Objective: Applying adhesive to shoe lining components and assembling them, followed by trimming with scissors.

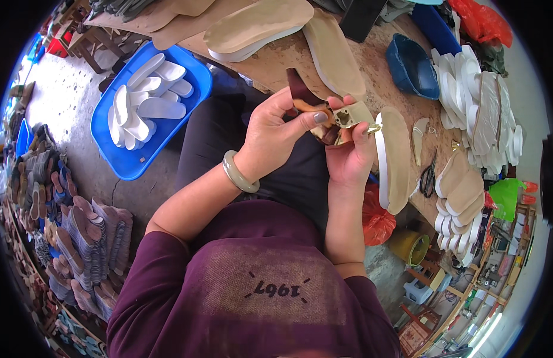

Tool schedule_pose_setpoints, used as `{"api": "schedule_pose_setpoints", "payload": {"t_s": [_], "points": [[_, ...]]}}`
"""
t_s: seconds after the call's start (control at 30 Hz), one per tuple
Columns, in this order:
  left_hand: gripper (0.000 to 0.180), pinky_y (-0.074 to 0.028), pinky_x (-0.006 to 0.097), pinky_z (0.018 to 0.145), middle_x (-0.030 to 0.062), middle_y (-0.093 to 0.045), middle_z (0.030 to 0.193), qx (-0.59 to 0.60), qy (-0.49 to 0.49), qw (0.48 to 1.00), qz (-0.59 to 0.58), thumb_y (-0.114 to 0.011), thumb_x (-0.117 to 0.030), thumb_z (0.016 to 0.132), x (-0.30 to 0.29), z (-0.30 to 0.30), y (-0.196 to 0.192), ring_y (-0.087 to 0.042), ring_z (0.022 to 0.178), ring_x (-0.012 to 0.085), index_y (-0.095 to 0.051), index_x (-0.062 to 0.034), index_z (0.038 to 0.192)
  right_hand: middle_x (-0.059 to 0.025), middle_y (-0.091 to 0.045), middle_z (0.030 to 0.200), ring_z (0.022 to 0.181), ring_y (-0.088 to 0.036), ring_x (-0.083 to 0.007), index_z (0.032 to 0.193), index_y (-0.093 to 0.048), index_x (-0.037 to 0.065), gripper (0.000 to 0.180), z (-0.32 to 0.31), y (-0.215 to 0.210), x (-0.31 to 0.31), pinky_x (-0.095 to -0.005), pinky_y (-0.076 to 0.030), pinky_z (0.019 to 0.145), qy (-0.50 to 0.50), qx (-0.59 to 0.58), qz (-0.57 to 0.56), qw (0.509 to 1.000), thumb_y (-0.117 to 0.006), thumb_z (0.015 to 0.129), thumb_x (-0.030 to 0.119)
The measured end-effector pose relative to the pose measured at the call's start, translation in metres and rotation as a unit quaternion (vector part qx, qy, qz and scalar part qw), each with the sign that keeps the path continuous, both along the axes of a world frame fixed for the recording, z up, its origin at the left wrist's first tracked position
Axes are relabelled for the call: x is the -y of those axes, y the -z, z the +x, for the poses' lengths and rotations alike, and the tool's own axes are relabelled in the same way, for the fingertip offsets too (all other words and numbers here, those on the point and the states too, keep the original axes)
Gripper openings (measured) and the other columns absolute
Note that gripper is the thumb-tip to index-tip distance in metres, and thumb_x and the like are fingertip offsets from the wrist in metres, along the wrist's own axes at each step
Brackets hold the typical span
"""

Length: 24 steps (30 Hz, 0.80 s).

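Note:
Over my lap, both hands hold a dark brown leather strap with an orange-tan inner side and a gold metal buckle piece. My left hand pinches the leather between thumb and fingers. Closed on the buckle end is my right hand, its thumb near a shiny gold tip. The hands partly cover the strap's lower folds. Just right of the right hand, a beige-topped sole with a white edge lies at the bench edge. Two more beige-topped soles, one wide and one narrower, lie beyond the hands.
A blue tub of white soles stands on the floor at left. On the wooden bench are a dark blue basin, black scissors, stacked white soles and beige soles. Sole piles stand lower left.

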State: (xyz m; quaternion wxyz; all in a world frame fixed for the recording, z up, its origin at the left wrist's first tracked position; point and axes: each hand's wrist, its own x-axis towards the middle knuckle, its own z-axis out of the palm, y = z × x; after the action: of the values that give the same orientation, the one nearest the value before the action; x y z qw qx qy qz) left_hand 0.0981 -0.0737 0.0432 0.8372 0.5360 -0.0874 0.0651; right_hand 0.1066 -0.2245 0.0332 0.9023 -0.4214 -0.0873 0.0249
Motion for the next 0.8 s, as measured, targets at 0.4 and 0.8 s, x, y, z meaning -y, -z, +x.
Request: {"api": "schedule_pose_setpoints", "payload": {"t_s": [0.4,0.8], "points": [[0.009,-0.047,0.023,0.074,-0.001,-0.058,0.088,0.055,0.023,0.996,0.07,-0.07,-0.007,0.085,-0.001,0.004,-0.002,-0.057,0.084,0.0084,-0.066,-0.0023,0.091,-0.0196,-0.054,0.129,0.114,-0.058,-0.0271,0.132,-0.044,0.0,0.068,-0.002,-0.003,0.012,-0.0391,-0.05,0.093,-0.059,-0.006,-0.034,0.998,-0.07,0.084,0.042],[0.018,-0.051,0.026,0.077,0.0024,-0.06,0.093,0.002,0.103,0.994,-0.031,-0.066,-0.004,0.088,0.012,0.005,0.019,-0.06,0.084,0.0115,-0.058,-0.0005,0.103,-0.0174,-0.053,0.131,0.118,-0.055,-0.0287,0.139,-0.037,-0.001,0.067,-0.006,-0.007,0.014,-0.0428,-0.046,0.099,-0.01,-0.086,0.027,0.996,-0.051,0.095,0.047]]}}
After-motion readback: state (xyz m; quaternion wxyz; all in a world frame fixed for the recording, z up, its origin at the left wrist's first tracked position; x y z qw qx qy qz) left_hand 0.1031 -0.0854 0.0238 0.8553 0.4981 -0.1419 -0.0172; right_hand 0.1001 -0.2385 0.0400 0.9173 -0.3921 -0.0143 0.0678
